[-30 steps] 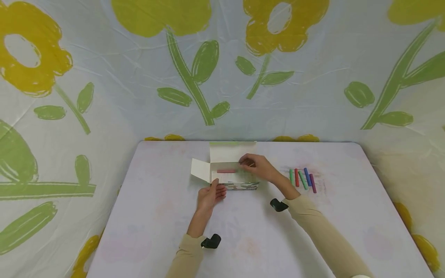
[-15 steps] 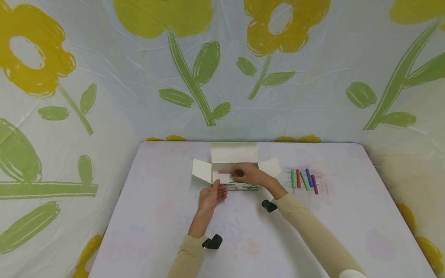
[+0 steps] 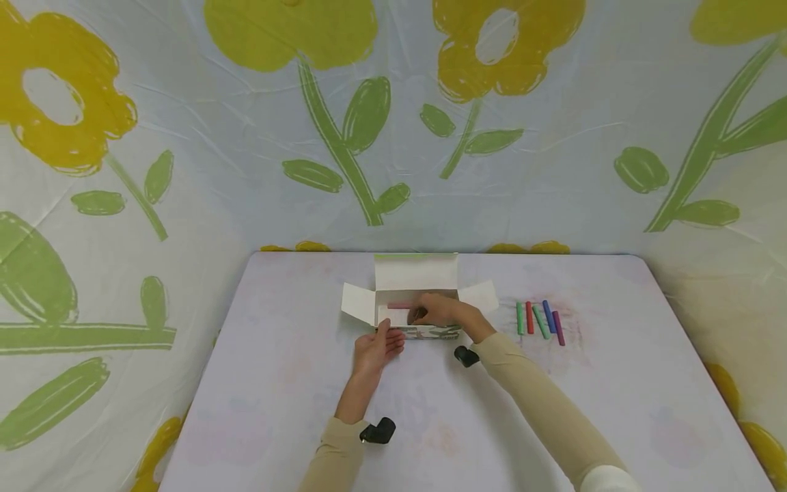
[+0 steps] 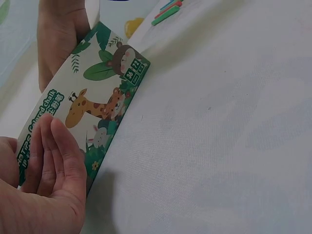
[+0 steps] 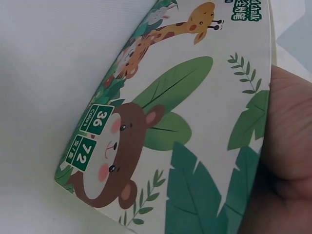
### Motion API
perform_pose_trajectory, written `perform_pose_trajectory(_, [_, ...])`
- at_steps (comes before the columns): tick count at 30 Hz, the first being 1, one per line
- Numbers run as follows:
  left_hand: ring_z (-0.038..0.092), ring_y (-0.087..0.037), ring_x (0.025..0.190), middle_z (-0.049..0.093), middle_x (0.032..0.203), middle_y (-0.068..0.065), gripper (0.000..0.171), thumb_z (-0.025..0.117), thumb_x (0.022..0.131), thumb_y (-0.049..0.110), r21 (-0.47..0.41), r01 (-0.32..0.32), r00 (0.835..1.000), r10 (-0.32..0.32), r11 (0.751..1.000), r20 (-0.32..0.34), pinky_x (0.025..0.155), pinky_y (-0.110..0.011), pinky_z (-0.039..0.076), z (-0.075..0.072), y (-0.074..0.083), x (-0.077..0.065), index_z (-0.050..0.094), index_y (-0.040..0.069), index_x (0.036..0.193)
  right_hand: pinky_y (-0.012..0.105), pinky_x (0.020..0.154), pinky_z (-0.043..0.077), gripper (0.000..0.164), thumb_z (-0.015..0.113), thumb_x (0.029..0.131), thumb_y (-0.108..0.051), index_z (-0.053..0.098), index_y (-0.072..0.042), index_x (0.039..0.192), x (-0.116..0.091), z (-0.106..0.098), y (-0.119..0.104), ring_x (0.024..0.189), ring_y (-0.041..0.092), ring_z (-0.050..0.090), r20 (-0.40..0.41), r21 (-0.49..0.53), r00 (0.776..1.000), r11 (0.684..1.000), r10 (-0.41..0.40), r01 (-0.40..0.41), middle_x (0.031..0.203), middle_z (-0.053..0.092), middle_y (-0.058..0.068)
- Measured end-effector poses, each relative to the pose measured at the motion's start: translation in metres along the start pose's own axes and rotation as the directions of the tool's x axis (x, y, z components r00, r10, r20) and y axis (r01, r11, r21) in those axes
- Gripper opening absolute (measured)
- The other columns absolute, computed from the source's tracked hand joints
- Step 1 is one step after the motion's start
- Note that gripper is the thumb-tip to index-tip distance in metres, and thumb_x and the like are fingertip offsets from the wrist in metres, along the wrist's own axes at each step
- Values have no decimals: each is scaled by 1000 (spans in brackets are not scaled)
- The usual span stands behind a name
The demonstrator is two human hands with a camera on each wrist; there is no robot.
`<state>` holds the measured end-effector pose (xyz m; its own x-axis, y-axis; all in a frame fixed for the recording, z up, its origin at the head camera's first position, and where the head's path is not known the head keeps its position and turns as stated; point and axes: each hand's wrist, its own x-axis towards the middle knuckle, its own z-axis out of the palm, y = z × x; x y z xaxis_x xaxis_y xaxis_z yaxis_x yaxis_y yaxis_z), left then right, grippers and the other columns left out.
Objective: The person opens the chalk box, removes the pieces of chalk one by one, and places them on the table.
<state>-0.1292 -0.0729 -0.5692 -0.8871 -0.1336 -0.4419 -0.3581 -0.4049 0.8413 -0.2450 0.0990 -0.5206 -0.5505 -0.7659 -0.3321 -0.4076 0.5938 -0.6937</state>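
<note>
A cardboard chalk box (image 3: 438, 333) with animal drawings stands near the back of the table, its flaps spread. Inside lies a pinkish-red chalk stick (image 3: 398, 305). My left hand (image 3: 371, 352) holds the box's front wall, thumb over the rim and fingers flat along the printed face (image 4: 85, 109). My right hand (image 3: 440, 309) reaches down into the box from the right, its fingers bent. Box wall and hand hide those fingertips, and I cannot tell whether they pinch a chalk. In the right wrist view the printed front (image 5: 161, 112) covers most of that hand.
Right of the box, several chalk sticks lie side by side on the table: a red one (image 3: 529, 318), a blue one (image 3: 549, 316), a purple one (image 3: 558, 328) and green ones (image 3: 520, 318). Smudges mark the tabletop (image 3: 590, 410) around them. A flower-printed sheet (image 3: 553, 191) rises behind.
My right hand has moved left and down, from above the box's right end into the box, uncovering the right flap. The left hand keeps its hold on the front wall.
</note>
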Motion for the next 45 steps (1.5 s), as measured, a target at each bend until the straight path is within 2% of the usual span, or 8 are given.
perform_pose_trajectory(8, [71,-13,73,74,83,-10,46,62,105,29,-16,-5,1000,5,1000,9,75,-27,62,0,-1,0,69,-16,103,28,82,56,17,63,103,-10,75,1,106,0,-4,-3,85,9,65,53,20,998,1000,17,-18,97,74,3])
perform_pose_trajectory(18, [70,-12,72,73,81,-9,44,62,105,28,-18,-5,1000,5,1000,-1,73,-25,61,1,-1,-1,70,-15,101,27,86,55,20,63,103,-10,74,2,114,2,-3,5,91,9,64,53,41,998,999,-22,20,104,74,4])
perform_pose_trajectory(22, [70,-12,71,74,82,-9,44,62,104,28,-11,-8,1000,8,1000,-2,73,-25,61,2,-2,-2,69,-16,102,29,84,54,18,67,101,-10,74,1,113,0,-1,8,89,11,62,-15,43,1000,999,-15,16,102,72,4])
perform_pose_trajectory(26, [70,-12,70,74,81,-9,44,62,104,27,-11,-7,1000,7,1000,-3,72,-25,61,2,-2,-1,70,-16,100,31,85,53,18,69,100,-14,73,-2,113,-3,-1,6,92,13,60,-105,2,994,1000,-18,18,104,70,3])
perform_pose_trajectory(30, [70,-12,70,73,79,-8,44,61,105,27,-8,-13,1000,13,1000,5,70,-24,61,1,-1,-2,71,-15,98,34,83,55,18,69,100,-11,72,0,114,-11,-1,3,91,16,63,-183,20,981,997,-69,74,104,72,6])
perform_pose_trajectory(35, [70,-12,70,73,80,-9,44,61,105,28,-11,-19,1000,19,1000,18,70,-24,61,0,-1,0,71,-15,98,36,86,58,18,69,100,-8,71,3,114,-22,-3,4,94,18,67,-303,41,943,987,-137,156,103,73,6])
perform_pose_trajectory(41, [70,-12,69,73,80,-10,45,61,105,27,-26,-6,1000,7,1000,3,69,-24,61,0,-3,1,70,-17,98,43,89,59,21,67,101,-11,69,4,115,-38,-10,6,95,22,69,-421,102,900,979,-118,176,101,72,9])
perform_pose_trajectory(45, [70,-12,69,73,79,-10,44,62,105,27,-28,-4,1000,4,1000,8,69,-25,61,0,-2,1,70,-16,97,41,88,59,20,68,101,-12,69,2,114,-49,-17,10,95,24,69,-466,123,879,976,-102,179,100,72,9])
